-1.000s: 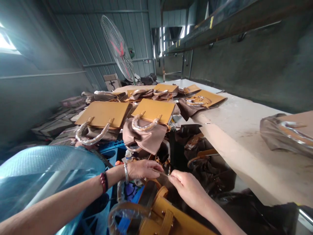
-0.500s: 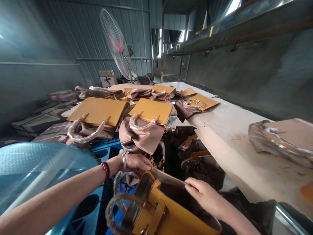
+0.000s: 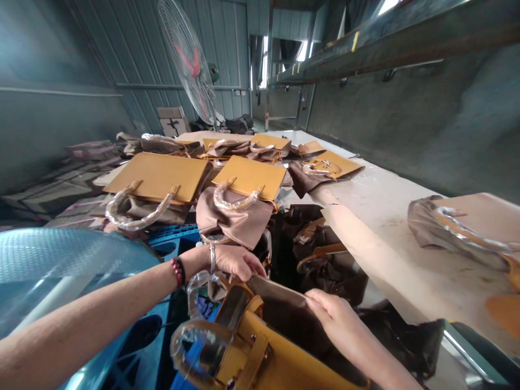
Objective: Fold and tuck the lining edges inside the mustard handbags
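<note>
Close in front of me is a mustard-yellow handbag point(image 3: 284, 355) with its mouth open and a dark brown lining showing. Its looped handle point(image 3: 199, 338) is wrapped in clear plastic and sticks out to the left. My left hand point(image 3: 239, 264) is closed on the far rim near the bag's left corner, thumb over the edge. Farther right along that same rim, my right hand point(image 3: 331, 311) pinches the edge between thumb and fingers. The bag's lower part runs out of view at the bottom.
Yellow handbags with wrapped handles, such as this one point(image 3: 158, 176), lie across the table point(image 3: 390, 227). A tan bag point(image 3: 479, 222) lies at right. Clear plastic sheeting point(image 3: 73, 271) and a blue plastic crate point(image 3: 146, 346) are at left. A large fan point(image 3: 190, 65) stands behind.
My left hand has shifted slightly along the bag's rim, its fingers curling more over the edge. The right hand keeps its pinch. The view has tilted a little.
</note>
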Demonstrator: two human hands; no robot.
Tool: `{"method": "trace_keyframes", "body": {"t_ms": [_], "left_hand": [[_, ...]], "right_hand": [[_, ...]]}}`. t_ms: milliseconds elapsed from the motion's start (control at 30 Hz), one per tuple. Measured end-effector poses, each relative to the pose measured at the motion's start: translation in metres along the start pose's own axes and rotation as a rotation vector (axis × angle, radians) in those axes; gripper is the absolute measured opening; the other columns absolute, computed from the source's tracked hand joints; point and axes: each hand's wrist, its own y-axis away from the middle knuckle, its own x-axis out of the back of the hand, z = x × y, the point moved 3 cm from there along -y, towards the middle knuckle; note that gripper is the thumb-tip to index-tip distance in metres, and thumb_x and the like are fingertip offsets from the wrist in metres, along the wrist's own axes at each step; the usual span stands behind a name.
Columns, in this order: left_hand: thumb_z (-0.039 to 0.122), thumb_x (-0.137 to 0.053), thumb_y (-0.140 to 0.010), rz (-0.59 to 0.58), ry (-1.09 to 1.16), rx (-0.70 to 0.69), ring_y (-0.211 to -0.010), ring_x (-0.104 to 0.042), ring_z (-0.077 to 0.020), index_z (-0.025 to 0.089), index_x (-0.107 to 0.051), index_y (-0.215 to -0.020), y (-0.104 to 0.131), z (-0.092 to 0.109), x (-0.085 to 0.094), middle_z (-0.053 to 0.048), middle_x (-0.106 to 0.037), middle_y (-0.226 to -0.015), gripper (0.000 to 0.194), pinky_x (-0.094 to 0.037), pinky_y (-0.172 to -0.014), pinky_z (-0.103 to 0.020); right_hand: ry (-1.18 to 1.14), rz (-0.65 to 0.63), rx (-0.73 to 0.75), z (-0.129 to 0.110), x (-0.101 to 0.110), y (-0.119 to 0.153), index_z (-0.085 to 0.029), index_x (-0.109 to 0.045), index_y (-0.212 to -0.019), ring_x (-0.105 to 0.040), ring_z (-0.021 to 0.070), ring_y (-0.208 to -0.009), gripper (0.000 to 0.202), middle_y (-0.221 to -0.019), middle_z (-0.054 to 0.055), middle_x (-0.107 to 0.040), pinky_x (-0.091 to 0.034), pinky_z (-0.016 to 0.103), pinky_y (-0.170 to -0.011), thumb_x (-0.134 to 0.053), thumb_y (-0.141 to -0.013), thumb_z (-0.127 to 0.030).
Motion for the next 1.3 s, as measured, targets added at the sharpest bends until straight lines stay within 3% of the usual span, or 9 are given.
{"method": "trace_keyframes", "body": {"t_ms": [167, 267, 400, 567, 667, 800, 900, 1033, 1300], "left_hand": [[0.036, -0.071, -0.053, 0.042, -0.009, 0.047, -0.062, -0.054, -0.0119, 0.016, -0.064, -0.087, -0.007, -0.010, -0.009, 0.000, -0.061, -0.072, 0.039, -0.042, -0.059, -0.021], [0.041, -0.070, -0.054, 0.088, -0.017, 0.053, -0.056, -0.051, -0.0107, 0.015, -0.065, -0.078, -0.013, -0.015, -0.011, 0.001, -0.059, -0.063, 0.036, -0.041, -0.055, -0.020], [0.042, -0.070, -0.053, 0.079, -0.063, 0.025, -0.058, -0.052, -0.0103, 0.015, -0.064, -0.078, -0.019, -0.013, -0.013, 0.000, -0.059, -0.066, 0.037, -0.042, -0.056, -0.020], [0.044, -0.060, -0.060, 0.116, -0.221, 0.006, -0.059, -0.054, -0.0140, 0.014, -0.064, -0.076, -0.023, -0.008, -0.013, -0.001, -0.059, -0.065, 0.034, -0.043, -0.056, -0.023], [0.034, -0.059, -0.063, 0.255, -0.410, -0.044, -0.072, -0.056, -0.0194, 0.013, -0.062, -0.082, -0.022, 0.004, -0.018, -0.003, -0.060, -0.074, 0.028, -0.044, -0.064, -0.027], [0.018, -0.049, -0.075, 0.449, -0.783, -0.278, -0.106, -0.043, -0.0263, 0.014, -0.056, -0.088, -0.012, 0.034, -0.043, -0.012, -0.054, -0.102, 0.016, -0.028, -0.095, -0.042], [0.027, -0.039, -0.083, 0.370, -0.996, -0.407, -0.088, -0.053, -0.0236, 0.014, -0.056, -0.074, -0.012, 0.042, -0.070, -0.010, -0.059, -0.085, 0.023, -0.038, -0.083, -0.039], [0.053, -0.045, -0.076, 0.073, -0.404, -0.037, -0.045, -0.048, -0.0118, 0.015, -0.054, -0.061, -0.034, 0.011, -0.092, -0.001, -0.054, -0.056, 0.042, -0.038, -0.044, -0.022], [0.069, -0.057, -0.054, 0.114, 0.068, 0.031, -0.040, -0.048, -0.0137, 0.012, -0.054, -0.057, -0.058, 0.000, -0.104, -0.003, -0.052, -0.050, 0.057, -0.040, -0.045, -0.029]], "right_hand": [[-0.031, -0.022, -0.018, -0.002, 0.000, 0.001, -0.020, -0.058, -0.090, -0.058, 0.0190, -0.085, 0.035, -0.089, 0.004, -0.064, -0.040, 0.028, -0.076, -0.031, -0.087, -0.041], [-0.076, -0.021, -0.081, 0.004, -0.002, 0.001, -0.016, -0.048, -0.118, -0.045, 0.0210, -0.113, 0.044, -0.121, 0.010, -0.052, -0.029, 0.033, -0.097, -0.031, -0.086, -0.042], [-0.157, -0.032, -0.137, 0.009, -0.001, 0.007, -0.017, -0.041, -0.125, -0.036, 0.0205, -0.121, 0.049, -0.130, 0.009, -0.043, -0.022, 0.036, -0.103, -0.030, -0.086, -0.045], [-0.400, -0.051, -0.128, 0.008, 0.006, 0.018, -0.018, -0.054, -0.115, -0.041, 0.0183, -0.117, 0.043, -0.123, 0.005, -0.051, -0.026, 0.030, -0.101, -0.033, -0.086, -0.043], [-0.515, 0.027, -0.268, 0.018, 0.004, 0.021, -0.016, -0.056, -0.111, -0.043, 0.0197, -0.114, 0.042, -0.120, 0.005, -0.054, -0.027, 0.030, -0.099, -0.043, -0.081, -0.044], [-0.542, 0.112, -0.344, 0.025, -0.001, 0.018, -0.015, -0.057, -0.105, -0.050, 0.0195, -0.104, 0.038, -0.110, 0.005, -0.059, -0.034, 0.028, -0.089, -0.043, -0.080, -0.038], [-0.561, 0.127, -0.373, 0.020, -0.002, 0.016, -0.013, -0.061, -0.095, -0.056, 0.0185, -0.087, 0.032, -0.086, 0.004, -0.065, -0.039, 0.027, -0.075, -0.039, -0.079, -0.031], [-0.574, 0.156, -0.396, 0.007, 0.002, 0.017, -0.015, -0.062, -0.083, -0.055, 0.0164, -0.081, 0.029, -0.079, 0.002, -0.063, -0.039, 0.024, -0.070, -0.039, -0.077, -0.031], [-0.703, 0.180, -0.417, 0.010, -0.006, 0.018, -0.015, -0.064, -0.075, -0.056, 0.0200, -0.088, 0.023, -0.083, 0.004, -0.064, -0.040, 0.025, -0.074, -0.054, -0.068, -0.035]]}}
